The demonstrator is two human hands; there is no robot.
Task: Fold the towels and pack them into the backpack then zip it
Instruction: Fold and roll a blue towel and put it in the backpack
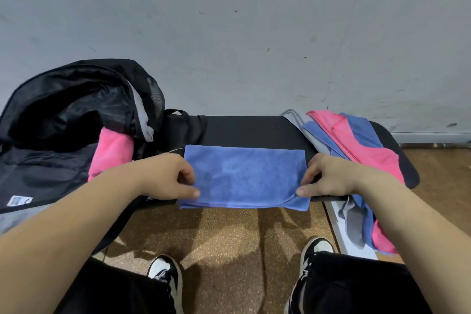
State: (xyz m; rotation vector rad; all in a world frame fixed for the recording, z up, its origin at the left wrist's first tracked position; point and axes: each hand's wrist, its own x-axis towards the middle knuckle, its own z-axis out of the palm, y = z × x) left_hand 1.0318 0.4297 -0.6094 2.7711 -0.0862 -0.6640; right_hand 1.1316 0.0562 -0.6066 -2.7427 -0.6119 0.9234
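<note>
Currently, items as seen:

1. Blue towel [244, 176]: folded to a rectangle, flat on black worktop [254, 130], centre; near edge slightly overhangs it.
2. Left grip [168, 176]: thumb and curled fingers pinch the towel's left edge; fingertips partly hidden by cloth.
3. Right grip [328, 176]: thumb on near right corner, fingers clamped at right edge; underside contact not visible.
4. Backpack [63, 109]: black, unzipped, on worktop at left; cut off by frame edge, interior too dark to read.
5. Pink towel [112, 150]: in backpack mouth, partly hidden by flap.
6. Towel pile [356, 140]: pink, blue, grey, unfolded, right end of worktop, draped over edge; qty unclear.
</note>
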